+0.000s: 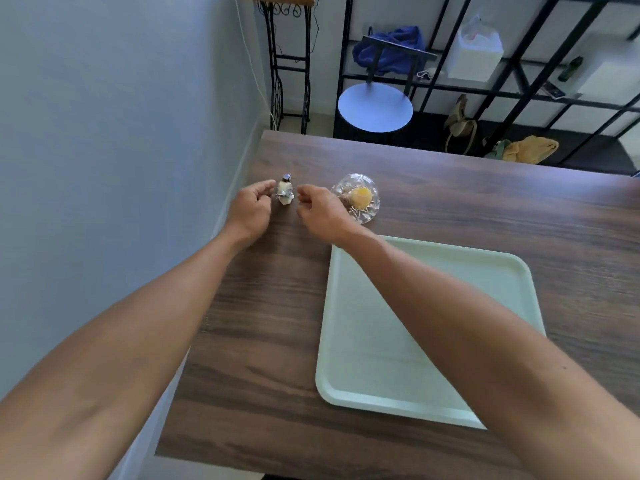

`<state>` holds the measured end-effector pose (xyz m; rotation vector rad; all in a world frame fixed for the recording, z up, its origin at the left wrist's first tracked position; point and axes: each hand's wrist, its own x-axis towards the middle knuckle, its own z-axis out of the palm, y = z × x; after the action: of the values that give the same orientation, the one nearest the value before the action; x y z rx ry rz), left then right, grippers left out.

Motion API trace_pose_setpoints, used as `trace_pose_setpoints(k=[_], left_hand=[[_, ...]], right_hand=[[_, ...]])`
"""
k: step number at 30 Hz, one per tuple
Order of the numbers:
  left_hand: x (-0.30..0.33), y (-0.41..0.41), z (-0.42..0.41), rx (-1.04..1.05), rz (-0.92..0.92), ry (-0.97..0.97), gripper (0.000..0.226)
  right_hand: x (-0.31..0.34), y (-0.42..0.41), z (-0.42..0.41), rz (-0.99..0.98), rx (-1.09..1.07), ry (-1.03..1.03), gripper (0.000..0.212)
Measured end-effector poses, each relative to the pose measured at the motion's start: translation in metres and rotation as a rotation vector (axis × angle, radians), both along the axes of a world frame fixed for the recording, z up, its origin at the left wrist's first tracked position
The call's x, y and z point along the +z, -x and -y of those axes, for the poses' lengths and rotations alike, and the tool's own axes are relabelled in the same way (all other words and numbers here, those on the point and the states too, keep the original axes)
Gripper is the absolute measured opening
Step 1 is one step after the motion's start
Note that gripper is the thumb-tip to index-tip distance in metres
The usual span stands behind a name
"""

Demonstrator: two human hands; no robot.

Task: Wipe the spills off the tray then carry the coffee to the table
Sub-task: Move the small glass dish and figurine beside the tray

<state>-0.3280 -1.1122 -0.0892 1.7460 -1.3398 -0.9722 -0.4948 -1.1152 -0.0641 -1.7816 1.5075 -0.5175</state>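
Note:
A pale green tray point(408, 341) lies on the dark wooden table point(263, 323), with nothing on its visible surface. Both my arms stretch past it toward the table's far left. A small white figurine-like object point(285, 194) stands there. My left hand point(251, 211) hovers just left of it with fingers curled and apart. My right hand point(320, 213) is just right of it, fingers loosely bent. Neither hand touches it. No coffee cup or cloth is in view.
A clear glass dish point(360, 199) with a yellow-orange item inside sits beside my right hand. A white wall borders the table's left side. Beyond the far edge stand a round blue stool point(375, 107) and black metal shelving point(519, 95).

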Motion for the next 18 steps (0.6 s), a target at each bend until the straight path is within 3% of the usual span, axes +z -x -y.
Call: trace_pose_setpoints(k=[8, 18], left_hand=[[-0.011, -0.01, 0.004, -0.145, -0.032, 0.04, 0.062], [-0.012, 0.004, 0.002, -0.182, -0.03, 0.021, 0.063]], right_hand=[[-0.012, -0.017, -0.004, 0.052, -0.003, -0.014, 0.059], [-0.011, -0.006, -0.02, 0.072, -0.06, 0.024, 0.057]])
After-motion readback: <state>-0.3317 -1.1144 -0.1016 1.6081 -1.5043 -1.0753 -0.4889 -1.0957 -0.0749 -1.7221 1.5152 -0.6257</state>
